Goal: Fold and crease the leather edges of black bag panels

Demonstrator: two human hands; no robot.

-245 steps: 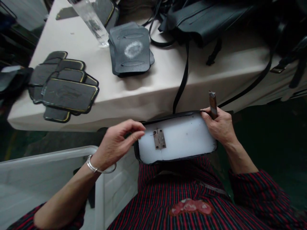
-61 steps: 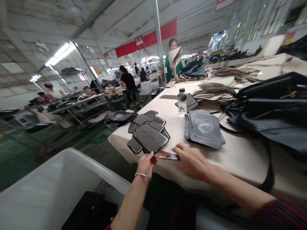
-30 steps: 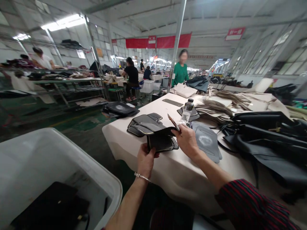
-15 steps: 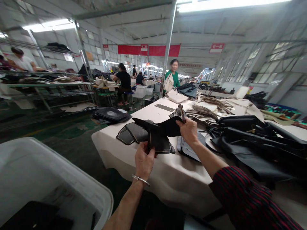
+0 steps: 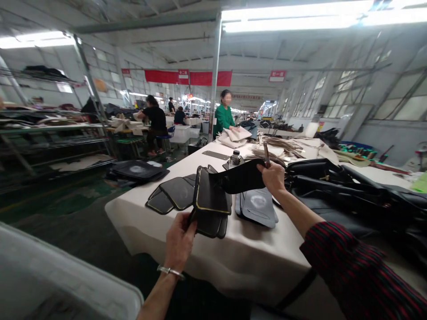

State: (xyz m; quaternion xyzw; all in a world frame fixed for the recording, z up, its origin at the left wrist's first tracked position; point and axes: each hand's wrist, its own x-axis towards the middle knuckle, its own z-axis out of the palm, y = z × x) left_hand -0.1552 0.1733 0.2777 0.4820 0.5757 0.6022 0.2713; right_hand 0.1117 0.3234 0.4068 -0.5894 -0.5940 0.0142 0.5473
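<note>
A black leather piece (image 5: 245, 177) with a yellowish edge line stretches between my hands above the table's front edge. My left hand (image 5: 180, 238) is closed, thumb and fingers pinching its lower left edge. With my right hand (image 5: 274, 175) I grip the far end, and a slim pen-like tool (image 5: 266, 153) sticks up from the same fingers. Black rounded panels (image 5: 183, 194) lie overlapped to the left. Under my right forearm rests a dark panel (image 5: 257, 202) with a pale smudge. Behind the leather stands a small black-capped bottle (image 5: 235, 156), partly hidden.
A whitish plastic bin (image 5: 130, 289) occupies the lower left. Black leather bags (image 5: 350, 200) heap up at the right, with stacked beige pieces (image 5: 278, 149) behind. Across the table, a person in green (image 5: 224, 116) handles beige sheets. Black panels (image 5: 136, 170) sit beyond the table's left edge.
The view has turned right. My left hand has moved left and down, and the leather's left part is now tipped up, showing its edged face. The right hand keeps its grip.
</note>
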